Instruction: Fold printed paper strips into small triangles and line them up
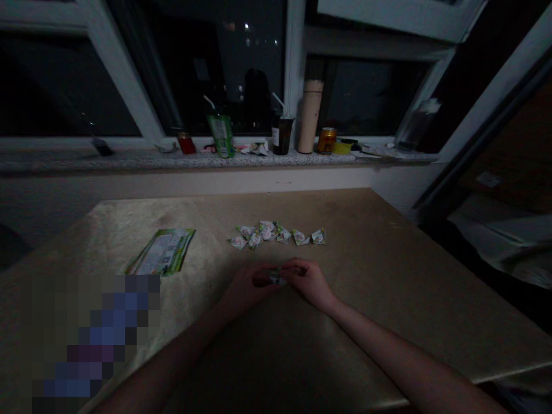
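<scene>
On my feed both hands meet over the middle of the desk (388, 276). The left hand (248, 287) and the right hand (308, 282) have their fingers curled in narrow, fingertips touching a small folded paper piece (276, 278) held between them just above the desk top. The room is dim, so I take it that both hands pinch the piece, though I cannot make out each finger.

Just beyond the hands, with a strip of bare desk between, lies a row of folded paper pieces (276, 234) of the same white and green print, bunched at the left end and looser to the right. To the left, well apart from the hands, a green printed leaflet (164, 251) lies flat. Nothing sits between the hands and the row.

Behind the desk runs a stone window sill (86, 161). On it stand a red can (186, 142), a green cup with a straw (221, 135), a dark cup (282, 135), a tall pale flask (310, 115) and an orange can (326, 141).
</scene>
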A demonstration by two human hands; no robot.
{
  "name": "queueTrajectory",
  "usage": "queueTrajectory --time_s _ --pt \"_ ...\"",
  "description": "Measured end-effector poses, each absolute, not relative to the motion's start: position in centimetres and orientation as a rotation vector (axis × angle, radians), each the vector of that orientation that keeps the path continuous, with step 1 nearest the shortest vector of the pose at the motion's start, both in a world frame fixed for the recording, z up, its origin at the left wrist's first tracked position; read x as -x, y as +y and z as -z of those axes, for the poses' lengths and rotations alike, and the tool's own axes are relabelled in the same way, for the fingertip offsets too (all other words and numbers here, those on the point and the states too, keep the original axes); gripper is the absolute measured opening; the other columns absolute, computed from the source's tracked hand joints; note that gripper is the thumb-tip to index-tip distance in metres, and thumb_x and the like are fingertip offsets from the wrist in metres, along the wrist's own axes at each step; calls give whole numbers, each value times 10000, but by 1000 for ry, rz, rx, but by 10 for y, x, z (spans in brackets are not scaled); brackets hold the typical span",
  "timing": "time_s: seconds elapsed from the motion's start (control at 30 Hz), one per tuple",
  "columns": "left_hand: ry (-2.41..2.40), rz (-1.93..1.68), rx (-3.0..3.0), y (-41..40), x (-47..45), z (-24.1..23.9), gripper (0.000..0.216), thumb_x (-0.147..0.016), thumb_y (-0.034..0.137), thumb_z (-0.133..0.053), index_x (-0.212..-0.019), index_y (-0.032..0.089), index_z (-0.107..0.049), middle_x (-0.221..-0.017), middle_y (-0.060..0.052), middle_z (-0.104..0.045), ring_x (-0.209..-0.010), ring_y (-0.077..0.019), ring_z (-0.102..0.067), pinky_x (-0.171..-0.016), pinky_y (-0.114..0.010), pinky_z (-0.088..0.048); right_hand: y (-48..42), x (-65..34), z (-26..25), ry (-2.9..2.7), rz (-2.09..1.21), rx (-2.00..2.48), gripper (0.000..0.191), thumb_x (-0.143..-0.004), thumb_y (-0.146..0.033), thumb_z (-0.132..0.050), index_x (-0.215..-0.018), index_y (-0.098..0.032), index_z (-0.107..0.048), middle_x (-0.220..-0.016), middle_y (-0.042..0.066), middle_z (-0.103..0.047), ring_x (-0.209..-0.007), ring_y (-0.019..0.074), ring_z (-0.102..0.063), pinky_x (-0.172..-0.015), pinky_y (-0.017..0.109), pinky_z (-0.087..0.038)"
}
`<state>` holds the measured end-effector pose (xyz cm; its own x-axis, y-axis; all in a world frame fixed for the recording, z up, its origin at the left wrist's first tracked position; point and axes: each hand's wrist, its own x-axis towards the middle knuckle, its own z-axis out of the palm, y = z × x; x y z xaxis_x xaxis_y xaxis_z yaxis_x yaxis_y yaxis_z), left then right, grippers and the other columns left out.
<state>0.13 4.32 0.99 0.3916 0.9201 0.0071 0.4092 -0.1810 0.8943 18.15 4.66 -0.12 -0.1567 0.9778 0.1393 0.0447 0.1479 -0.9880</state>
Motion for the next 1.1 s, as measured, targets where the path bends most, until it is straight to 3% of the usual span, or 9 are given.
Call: queueTrajectory --time_s 0.17,0.43,0.6,1.1 --pt "1224 -734 -1888 38 -1 -12 310 -772 397 -656 -1005 192 -676 -875 -22 -727 -802 -223 -683 -742 -312 -529 47 -184 0 -1419 -1213 1031 253 -631 -406 -753 -685 -166 -691 -643 13 -642 -567 126 -552 -514 219 -415" --pt "1307 -728 -2113 34 0 -12 371 -838 394 -584 -1173 242 -632 -1100 -18 -694 -916 -229 -669 -848 -336 -496 46 -183 5 -1519 -1092 942 197 -690 -373 -733 -673 -177 -725 -681 36 -650 -618 144 -569 -551 238 -417" --pt "1260 -680 -2195 33 -2 -12 310 -875 342 -530 -1158 268 -633 -1065 12 -706 -908 -204 -669 -843 -302 -486 45 -182 7 -1561 -1101 962 211 -744 -370 -689 -693 -169 -725 -681 41 -648 -601 141 -572 -534 234 -410" --pt "1251 -715 -2170 33 -2 -8 234 -882 270 -448 -1019 199 -624 -867 -16 -708 -767 -189 -672 -705 -265 -492 43 -180 2 -1512 -1107 1059 311 -710 -459 -694 -655 -152 -699 -584 11 -580 -497 95 -457 -436 199 -303"
